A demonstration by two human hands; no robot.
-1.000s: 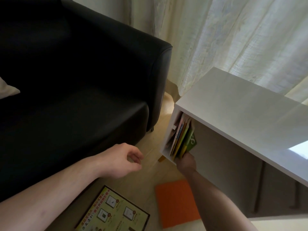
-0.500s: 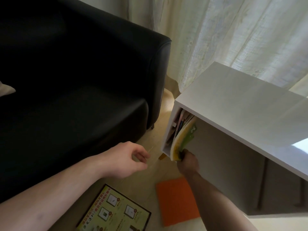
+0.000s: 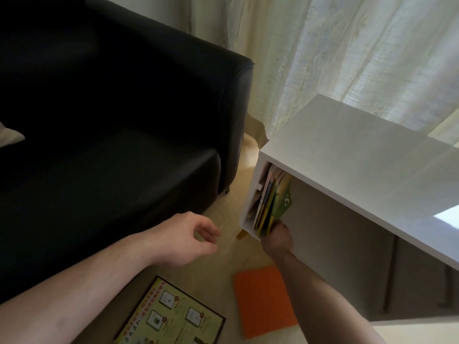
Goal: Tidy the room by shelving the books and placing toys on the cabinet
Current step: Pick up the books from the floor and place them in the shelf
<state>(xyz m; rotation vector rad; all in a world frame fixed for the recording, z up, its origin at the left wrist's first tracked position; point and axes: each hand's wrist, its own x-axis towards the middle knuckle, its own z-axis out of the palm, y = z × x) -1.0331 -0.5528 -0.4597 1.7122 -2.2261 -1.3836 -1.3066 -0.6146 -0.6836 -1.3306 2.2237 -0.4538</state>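
A white cabinet (image 3: 347, 150) stands at the right with an open shelf below its top. Several thin books lean at the shelf's left end; the outermost is a green book (image 3: 282, 204). My right hand (image 3: 278, 238) is at that green book's lower edge, its fingers hidden behind the book, so the hold cannot be made out. My left hand (image 3: 183, 238) hovers over the floor by the sofa, fingers loosely curled, holding nothing. On the floor lie an orange book (image 3: 263, 299) and a yellow-green book with a dark border (image 3: 173, 319).
A black leather sofa (image 3: 111, 120) fills the left side, close to the cabinet, with a narrow strip of floor between. Pale curtains (image 3: 347, 45) hang behind the cabinet. A small light cushion corner (image 3: 10, 137) shows at the far left.
The green book, bent outward half a second ago, now stands straighter against the other books in the shelf. My left hand has stayed in nearly the same place.
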